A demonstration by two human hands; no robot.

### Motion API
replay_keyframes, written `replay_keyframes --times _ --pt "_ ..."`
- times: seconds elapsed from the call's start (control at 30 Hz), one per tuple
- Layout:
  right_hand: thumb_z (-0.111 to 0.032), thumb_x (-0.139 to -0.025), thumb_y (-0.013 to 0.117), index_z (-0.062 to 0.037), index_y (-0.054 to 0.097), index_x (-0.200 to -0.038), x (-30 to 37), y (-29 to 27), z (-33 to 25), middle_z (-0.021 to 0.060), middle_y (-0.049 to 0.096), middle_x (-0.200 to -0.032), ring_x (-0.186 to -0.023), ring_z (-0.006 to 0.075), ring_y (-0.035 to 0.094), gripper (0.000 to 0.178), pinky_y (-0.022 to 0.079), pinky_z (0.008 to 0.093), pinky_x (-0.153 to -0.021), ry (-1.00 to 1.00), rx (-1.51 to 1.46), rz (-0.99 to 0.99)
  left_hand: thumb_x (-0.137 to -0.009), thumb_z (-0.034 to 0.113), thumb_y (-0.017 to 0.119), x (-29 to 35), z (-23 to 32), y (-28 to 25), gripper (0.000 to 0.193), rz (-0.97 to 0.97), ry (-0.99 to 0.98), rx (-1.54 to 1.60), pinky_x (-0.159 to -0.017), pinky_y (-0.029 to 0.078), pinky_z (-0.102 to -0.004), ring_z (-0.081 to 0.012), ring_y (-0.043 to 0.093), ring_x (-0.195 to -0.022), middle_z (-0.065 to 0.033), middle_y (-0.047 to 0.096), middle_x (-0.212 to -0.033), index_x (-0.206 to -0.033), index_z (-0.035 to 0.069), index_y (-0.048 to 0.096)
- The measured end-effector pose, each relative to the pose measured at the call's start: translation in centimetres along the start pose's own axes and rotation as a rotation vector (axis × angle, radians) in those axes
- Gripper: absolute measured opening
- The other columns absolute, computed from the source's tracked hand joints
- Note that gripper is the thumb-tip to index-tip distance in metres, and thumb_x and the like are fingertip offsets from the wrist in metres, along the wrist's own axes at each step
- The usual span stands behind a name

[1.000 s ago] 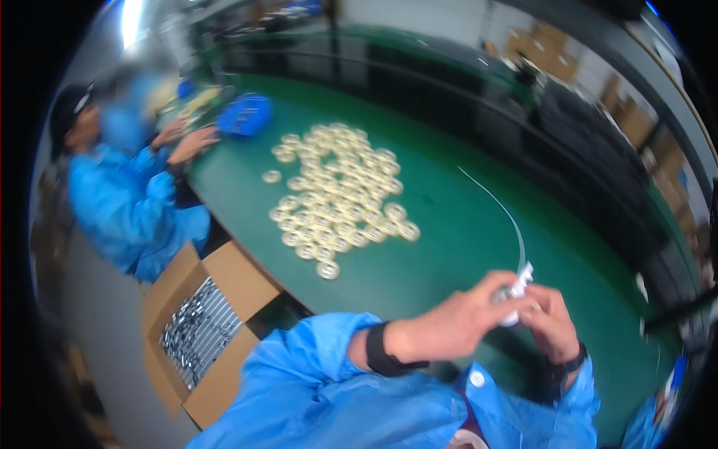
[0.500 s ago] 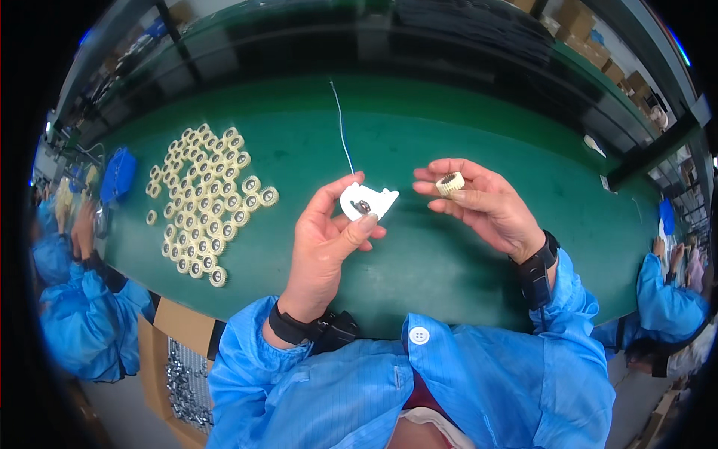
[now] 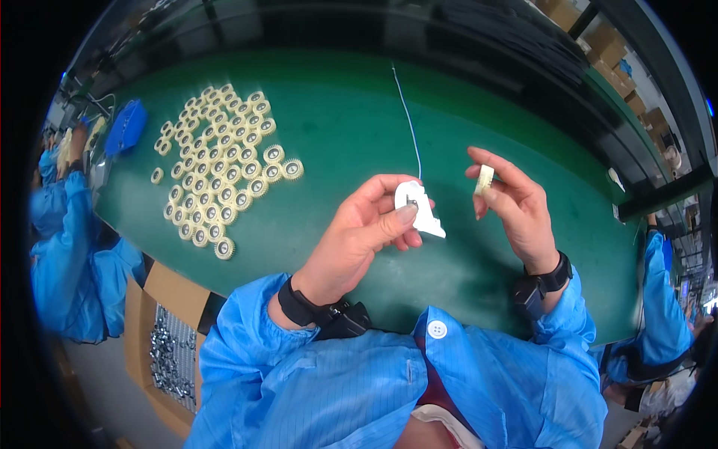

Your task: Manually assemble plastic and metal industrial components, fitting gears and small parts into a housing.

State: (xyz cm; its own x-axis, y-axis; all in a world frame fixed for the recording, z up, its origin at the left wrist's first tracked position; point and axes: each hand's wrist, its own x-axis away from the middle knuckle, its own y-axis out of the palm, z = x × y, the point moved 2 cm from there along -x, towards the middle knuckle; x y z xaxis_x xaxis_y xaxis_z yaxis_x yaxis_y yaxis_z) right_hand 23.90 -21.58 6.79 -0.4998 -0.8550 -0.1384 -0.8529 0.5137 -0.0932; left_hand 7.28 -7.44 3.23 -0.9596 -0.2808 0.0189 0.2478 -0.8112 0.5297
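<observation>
My left hand grips a small white plastic housing between thumb and fingers; a thin white wire runs up from it across the green table. Just to its right, my right hand pinches a small cream-coloured gear wheel at the fingertips, a short gap from the housing. Both wrists wear dark bands, and both arms are in blue sleeves.
Several cream gear wheels lie in rows at the table's left. A blue object lies at the far left. A cardboard box of metal parts stands below the table edge. Co-workers in blue sit at the left and right.
The view has swung from the table's right side to centre over my hands. My right hand, which was together with the left at the housing, now holds a gear wheel apart from it.
</observation>
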Motion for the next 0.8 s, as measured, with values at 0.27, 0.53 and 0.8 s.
replay_keyframes --times 0.27,0.53,0.8 --pt "-0.003 -0.090 0.059 0.0054 0.053 -0.125 0.4 2.2 -1.0 0.0099 0.052 -0.115 -0.086 0.0114 0.057 0.036 0.049 0.0256 -0.079 -0.122 -0.148 -0.204 -0.102 0.040 0.037 0.1 -1.1 0.0 0.046 -0.148 -0.038 0.148 -0.072 0.052 -0.0254 -0.0116 0.062 -0.086 -0.0107 0.063 -0.105 -0.123 0.002 0.050" --pt "-0.012 -0.086 0.067 0.0009 0.060 -0.121 0.1 2.5 0.0 0.0095 0.057 -0.114 -0.100 0.0153 0.057 0.037 0.045 0.0257 -0.080 -0.237 0.017 -0.352 -0.101 0.047 0.034 0.4 -1.4 0.5 0.052 -0.134 -0.086 0.148 -0.072 0.052 -0.0264 -0.0111 0.061 -0.083 -0.0056 0.063 -0.100 -0.118 0.002 0.054" --pt "-0.005 -0.082 0.069 0.0001 0.063 -0.118 -0.1 2.7 0.7 0.0108 0.057 -0.116 -0.099 0.0170 0.059 0.037 0.049 0.0295 -0.089 -0.095 -0.117 -0.308 -0.096 0.044 0.052 0.3 -1.3 0.3 0.041 -0.126 -0.099 0.139 -0.069 0.050 -0.0216 -0.0090 0.061 -0.078 -0.0035 0.062 -0.092 -0.107 0.005 0.057"
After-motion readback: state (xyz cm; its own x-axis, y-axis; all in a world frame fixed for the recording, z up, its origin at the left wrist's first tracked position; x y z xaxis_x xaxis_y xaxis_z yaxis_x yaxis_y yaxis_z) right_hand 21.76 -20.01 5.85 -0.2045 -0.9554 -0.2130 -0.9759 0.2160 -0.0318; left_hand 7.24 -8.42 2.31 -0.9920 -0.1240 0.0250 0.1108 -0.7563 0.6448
